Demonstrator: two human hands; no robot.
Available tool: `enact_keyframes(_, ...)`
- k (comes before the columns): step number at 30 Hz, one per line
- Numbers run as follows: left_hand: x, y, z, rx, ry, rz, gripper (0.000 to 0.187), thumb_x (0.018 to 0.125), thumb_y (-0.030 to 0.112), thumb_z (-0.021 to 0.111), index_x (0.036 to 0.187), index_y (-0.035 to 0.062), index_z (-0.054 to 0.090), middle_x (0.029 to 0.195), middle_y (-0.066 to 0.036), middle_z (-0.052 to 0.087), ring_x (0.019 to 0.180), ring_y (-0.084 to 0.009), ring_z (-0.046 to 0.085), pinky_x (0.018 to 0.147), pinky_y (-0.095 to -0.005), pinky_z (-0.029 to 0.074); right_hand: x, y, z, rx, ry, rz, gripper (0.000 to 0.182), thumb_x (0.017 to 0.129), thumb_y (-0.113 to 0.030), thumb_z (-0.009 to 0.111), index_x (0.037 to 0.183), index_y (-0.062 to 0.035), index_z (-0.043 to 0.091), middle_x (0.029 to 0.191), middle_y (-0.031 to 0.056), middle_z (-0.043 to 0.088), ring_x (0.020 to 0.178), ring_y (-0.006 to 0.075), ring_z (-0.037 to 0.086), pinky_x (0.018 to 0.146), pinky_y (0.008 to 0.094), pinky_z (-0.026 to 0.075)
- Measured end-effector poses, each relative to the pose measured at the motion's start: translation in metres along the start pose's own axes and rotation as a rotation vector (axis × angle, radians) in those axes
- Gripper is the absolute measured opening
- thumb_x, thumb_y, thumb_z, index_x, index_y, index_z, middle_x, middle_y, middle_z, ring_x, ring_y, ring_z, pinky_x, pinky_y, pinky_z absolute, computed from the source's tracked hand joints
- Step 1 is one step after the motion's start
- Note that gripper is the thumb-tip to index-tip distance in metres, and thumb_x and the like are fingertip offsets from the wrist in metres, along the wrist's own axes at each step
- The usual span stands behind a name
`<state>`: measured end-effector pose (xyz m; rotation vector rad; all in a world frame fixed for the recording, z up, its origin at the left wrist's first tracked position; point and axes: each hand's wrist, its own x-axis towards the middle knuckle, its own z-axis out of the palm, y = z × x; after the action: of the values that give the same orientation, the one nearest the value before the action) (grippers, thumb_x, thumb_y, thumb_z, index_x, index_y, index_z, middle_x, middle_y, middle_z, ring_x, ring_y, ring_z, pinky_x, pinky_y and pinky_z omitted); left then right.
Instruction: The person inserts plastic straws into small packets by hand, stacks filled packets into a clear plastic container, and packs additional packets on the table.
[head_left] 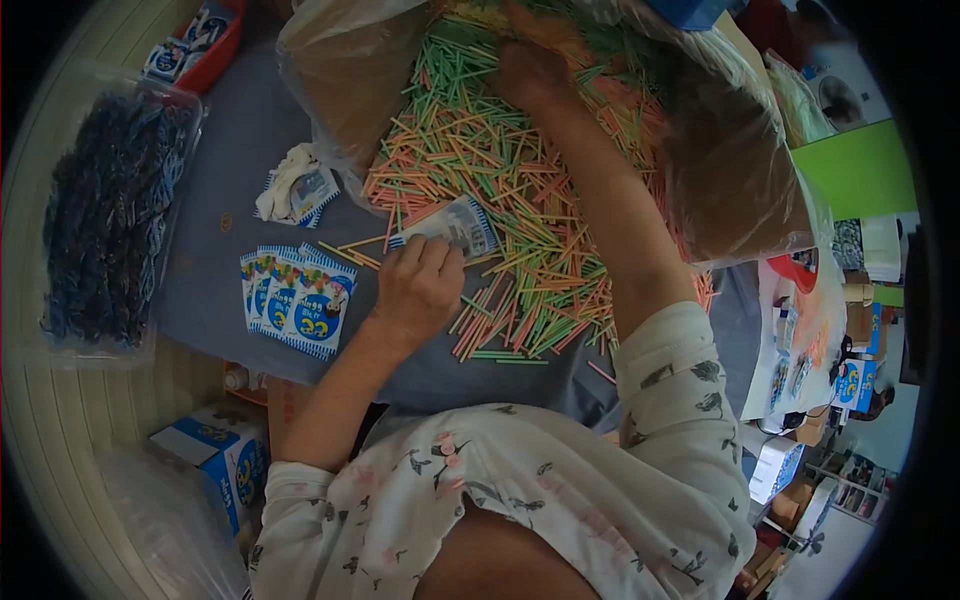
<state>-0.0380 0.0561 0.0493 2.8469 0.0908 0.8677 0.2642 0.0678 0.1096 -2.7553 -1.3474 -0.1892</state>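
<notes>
Tray of dark pieces [105,215] far left of the stick pile [510,190]. Stacked packets [298,297] lie just left of it. Left hand [418,285] pinches one open packet [452,226] at the pile's near edge. Right hand [530,75] buried among sticks at the far side; grip unclear.

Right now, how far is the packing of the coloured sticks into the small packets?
Done: a fan of blue-and-white printed packets lies on the grey cloth. In hand: the left hand holds one packet; the right hand reaches into the sticks. Left: a large pile of thin coloured sticks.
</notes>
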Motion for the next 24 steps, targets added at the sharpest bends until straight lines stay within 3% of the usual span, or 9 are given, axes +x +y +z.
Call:
enact_keyframes(4,0.001,0.006,-0.004,-0.034,-0.032,0.010,0.008,0.069,0.004,0.065,0.077,0.0033,0.062,0.085,-0.012,0.053,0.086,-0.0263,0.055,0.062,-0.0349,0.051,0.008,0.006,0.001,0.008,-0.100,0.041,0.047,0.084,-0.039,0.069,0.118,-0.0074,0.067,0.108,0.0178,0.069,0.103,0.0324,0.066,0.087,0.0476,0.052)
enact_keyframes(6,0.009,0.011,-0.014,-0.169,0.023,-0.186,0.009,0.070,0.002,0.065,0.079,0.0018,0.063,0.085,-0.012,0.055,0.086,-0.0281,0.054,0.064,-0.0376,0.050,0.005,0.005,0.004,0.042,-0.032,0.013,0.053,0.085,-0.052,0.066,0.115,-0.0081,0.069,0.109,0.0181,0.069,0.105,0.0328,0.066,0.089,0.0479,0.051)
enact_keyframes(10,0.009,-0.007,-0.016,-0.279,-0.002,-0.208,0.015,0.071,0.002,0.067,0.086,0.0007,0.065,0.087,-0.013,0.056,0.086,-0.0296,0.053,0.068,-0.0398,0.049,0.004,0.002,0.007,0.199,-0.019,0.072,0.059,0.088,-0.060,0.059,0.116,-0.0093,0.069,0.113,0.0189,0.068,0.108,0.0346,0.064,0.094,0.0487,0.048)
enact_keyframes(12,0.012,-0.012,-0.019,-0.221,0.122,-0.151,0.019,0.074,0.004,0.067,0.093,0.0001,0.066,0.088,-0.013,0.056,0.087,-0.0306,0.053,0.074,-0.0402,0.047,0.004,0.009,0.016,0.355,0.341,-0.122,0.066,0.089,-0.064,0.052,0.122,-0.0087,0.066,0.116,0.0171,0.067,0.113,0.0357,0.061,0.100,0.0509,0.043)
enact_keyframes(13,0.009,-0.011,-0.014,-0.226,0.117,-0.151,0.019,0.074,0.004,0.067,0.093,0.0001,0.066,0.088,-0.013,0.056,0.087,-0.0306,0.053,0.074,-0.0402,0.047,0.000,0.010,0.014,0.354,0.337,-0.116,0.066,0.089,-0.064,0.052,0.122,-0.0087,0.066,0.116,0.0171,0.067,0.113,0.0357,0.061,0.100,0.0509,0.043)
enact_keyframes(15,0.004,-0.007,-0.006,-0.054,-0.008,-0.104,0.024,0.076,0.008,0.068,0.098,0.0004,0.067,0.088,-0.012,0.056,0.088,-0.0313,0.053,0.076,-0.0408,0.047,-0.011,0.008,0.006,0.287,0.334,-0.098,0.069,0.091,-0.061,0.055,0.138,-0.0112,0.049,0.128,0.0193,0.060,0.115,0.0356,0.059,0.098,0.0489,0.044)
enact_keyframes(19,0.003,0.002,-0.017,-0.216,-0.047,-0.185,0.019,0.080,0.009,0.066,0.097,0.0010,0.067,0.086,-0.012,0.056,0.088,-0.0310,0.054,0.074,-0.0400,0.047,-0.002,0.024,0.051,0.086,0.449,-0.146,0.070,0.090,-0.066,0.050,0.126,-0.0073,0.063,0.117,0.0155,0.067,0.118,0.0340,0.058,0.103,0.0509,0.039)
enact_keyframes(21,0.003,-0.005,-0.021,-0.347,-0.030,-0.242,0.019,0.080,0.010,0.065,0.097,0.0020,0.067,0.085,-0.011,0.055,0.088,-0.0303,0.054,0.073,-0.0397,0.048,0.015,0.040,0.055,0.803,0.325,-0.097,0.057,0.092,-0.053,0.061,0.135,-0.0156,0.054,0.122,0.0114,0.063,0.114,0.0271,0.060,0.090,0.0464,0.046)
enact_keyframes(24,0.004,0.000,-0.018,-0.153,-0.047,-0.212,0.019,0.080,0.011,0.065,0.096,0.0011,0.067,0.086,-0.012,0.056,0.088,-0.0296,0.056,0.070,-0.0394,0.050,0.016,0.027,0.060,1.150,0.424,-0.039,0.052,0.091,-0.049,0.064,0.129,-0.0146,0.057,0.115,0.0096,0.064,0.108,0.0238,0.061,0.087,0.0440,0.047)
